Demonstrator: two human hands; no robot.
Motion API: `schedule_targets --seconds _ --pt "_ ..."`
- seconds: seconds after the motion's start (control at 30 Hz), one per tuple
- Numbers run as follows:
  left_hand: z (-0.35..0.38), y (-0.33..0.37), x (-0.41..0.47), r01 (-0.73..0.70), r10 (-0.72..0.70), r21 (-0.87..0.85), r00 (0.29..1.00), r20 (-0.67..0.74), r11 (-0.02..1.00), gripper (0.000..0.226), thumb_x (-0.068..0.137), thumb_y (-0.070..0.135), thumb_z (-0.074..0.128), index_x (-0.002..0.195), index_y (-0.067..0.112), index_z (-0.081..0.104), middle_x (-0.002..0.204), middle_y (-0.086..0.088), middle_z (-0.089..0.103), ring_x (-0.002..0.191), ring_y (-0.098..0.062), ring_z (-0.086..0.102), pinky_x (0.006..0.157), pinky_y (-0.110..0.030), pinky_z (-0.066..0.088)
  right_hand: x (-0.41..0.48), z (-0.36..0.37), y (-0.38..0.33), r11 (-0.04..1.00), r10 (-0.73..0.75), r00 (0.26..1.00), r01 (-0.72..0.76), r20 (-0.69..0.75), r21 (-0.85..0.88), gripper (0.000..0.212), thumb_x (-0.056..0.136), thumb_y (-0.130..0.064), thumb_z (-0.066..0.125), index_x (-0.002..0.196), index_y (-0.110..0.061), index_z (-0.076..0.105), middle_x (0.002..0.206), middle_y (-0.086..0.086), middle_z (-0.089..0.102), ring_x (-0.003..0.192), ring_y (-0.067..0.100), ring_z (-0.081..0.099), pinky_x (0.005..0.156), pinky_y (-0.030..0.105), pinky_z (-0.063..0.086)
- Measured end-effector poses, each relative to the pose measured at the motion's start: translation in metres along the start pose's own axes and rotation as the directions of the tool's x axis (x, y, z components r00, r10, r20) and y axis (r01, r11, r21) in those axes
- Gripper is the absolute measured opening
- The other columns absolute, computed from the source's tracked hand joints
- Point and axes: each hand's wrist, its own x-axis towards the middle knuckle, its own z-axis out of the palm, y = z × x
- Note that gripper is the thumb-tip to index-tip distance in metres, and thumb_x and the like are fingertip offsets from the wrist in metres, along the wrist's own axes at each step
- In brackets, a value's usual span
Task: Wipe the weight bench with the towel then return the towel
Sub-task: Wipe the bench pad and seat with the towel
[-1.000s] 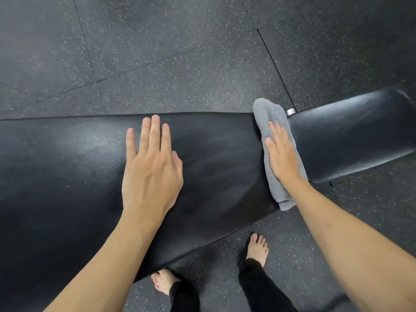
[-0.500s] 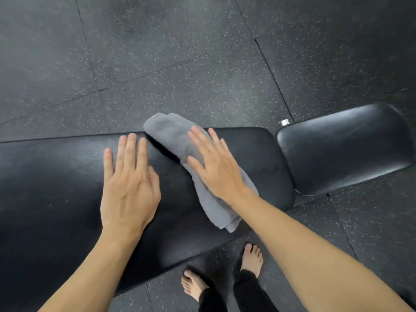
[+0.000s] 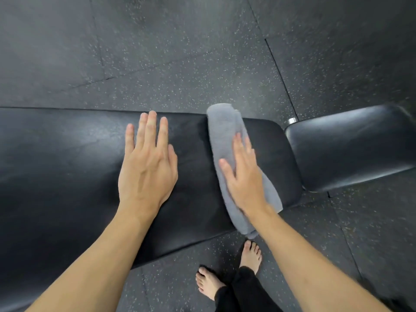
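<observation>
A black padded weight bench (image 3: 67,167) runs across the view, its long pad on the left and a separate seat pad (image 3: 351,149) on the right. A folded grey towel (image 3: 225,131) lies across the long pad near its right end, reaching from the far edge over the near edge. My right hand (image 3: 244,176) presses flat on the towel's lower half, fingers apart. My left hand (image 3: 146,170) rests flat on the bare pad to the left of the towel, holding nothing.
Dark speckled rubber floor tiles (image 3: 180,64) surround the bench. My two bare feet (image 3: 227,269) stand on the floor just in front of the bench. A small metal end cap (image 3: 292,120) shows in the gap between the two pads.
My right hand slid the towel left along the pad towards the left hand, then back right towards the pad's end. My left hand stayed flat on the bench.
</observation>
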Motion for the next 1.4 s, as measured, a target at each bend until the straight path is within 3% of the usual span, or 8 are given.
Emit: schedule_targets --seconds 0.1,0.3,0.53,0.7,0.9,1.07,1.27,1.4 --pt "-0.003 0.000 -0.001 -0.010 0.010 -0.021 1.000 0.000 1.000 0.056 0.106 0.023 0.023 0.156 0.000 0.028 0.164 -0.023 0.032 0.155 -0.035 0.025 0.127 -0.053 0.018 -0.039 0.040 -0.059 0.978 -0.198 0.980 0.200 0.035 -0.061 0.067 0.104 -0.050 0.036 0.162 -0.023 0.016 0.171 0.004 0.013 0.159 0.020 0.000 0.129 0.040 0.006" --pt "-0.003 0.003 -0.002 0.001 -0.002 -0.063 1.000 -0.006 0.998 0.057 0.104 0.028 0.027 0.152 -0.002 0.038 0.159 -0.023 0.041 0.152 -0.036 0.032 0.126 -0.053 0.020 -0.047 0.030 -0.028 0.954 -0.247 0.968 0.251 0.047 -0.164 0.055 0.107 -0.042 0.034 0.159 -0.023 0.029 0.170 -0.006 0.018 0.158 0.016 0.003 0.127 0.045 0.014" --pt "0.003 0.009 -0.002 0.025 -0.025 0.013 0.999 -0.026 1.000 0.049 0.104 0.023 0.034 0.143 -0.005 0.046 0.154 -0.027 0.043 0.148 -0.041 0.036 0.122 -0.054 0.024 -0.024 -0.045 0.149 0.978 0.184 0.982 -0.186 -0.036 -0.097 0.059 0.107 -0.045 0.027 0.162 -0.027 0.014 0.169 -0.014 0.011 0.158 0.014 0.000 0.127 0.051 0.012" --pt "0.026 0.081 -0.003 0.103 -0.112 -0.200 0.993 -0.032 0.974 0.043 0.099 0.008 0.048 0.140 -0.006 0.050 0.154 -0.027 0.044 0.149 -0.041 0.035 0.125 -0.053 0.023 0.015 -0.056 0.171 0.924 0.381 0.920 -0.377 -0.091 0.060 0.061 0.108 -0.041 0.032 0.162 -0.019 0.016 0.170 -0.001 0.016 0.158 0.018 0.004 0.123 0.052 0.024" --pt "0.049 0.150 0.047 0.205 -0.197 -0.446 0.978 0.065 0.871 0.045 0.099 0.003 0.044 0.144 0.000 0.051 0.159 -0.015 0.043 0.154 -0.027 0.031 0.129 -0.042 0.016 -0.005 -0.013 0.079 0.977 -0.200 0.978 0.203 0.056 -0.066 0.067 0.104 -0.048 0.037 0.162 -0.020 0.019 0.172 0.001 0.009 0.159 0.018 -0.002 0.128 0.039 0.009" --pt "0.061 0.164 0.073 0.252 -0.269 -0.511 0.962 0.042 0.822 0.041 0.102 0.009 0.043 0.141 0.003 0.055 0.158 -0.008 0.047 0.152 -0.020 0.034 0.128 -0.042 0.021 0.008 -0.031 0.119 0.951 -0.287 0.950 0.298 0.126 -0.079 0.056 0.106 -0.033 0.041 0.159 -0.021 0.028 0.171 -0.004 0.016 0.158 0.015 0.004 0.127 0.043 0.017" --pt "0.089 0.236 0.078 0.100 -0.065 -0.381 0.993 0.102 0.919 0.041 0.099 0.009 0.052 0.138 -0.005 0.055 0.155 -0.020 0.047 0.149 -0.036 0.038 0.126 -0.053 0.021 0.048 -0.103 0.217 0.963 0.156 0.975 -0.186 0.160 0.197 0.047 0.108 -0.021 0.046 0.154 -0.018 0.041 0.161 0.000 0.040 0.152 0.016 0.030 0.121 0.036 0.033" --pt "0.108 0.278 0.080 -0.035 0.073 -0.261 0.987 0.140 0.965 0.044 0.102 0.016 0.045 0.141 -0.001 0.054 0.157 -0.020 0.045 0.151 -0.035 0.035 0.125 -0.057 0.022 0.069 -0.189 0.241 0.917 0.307 0.951 -0.291 -0.018 0.274 0.046 0.103 -0.041 0.046 0.122 -0.002 0.062 0.108 0.006 0.072 0.099 0.017 0.068 0.091 0.040 0.055"
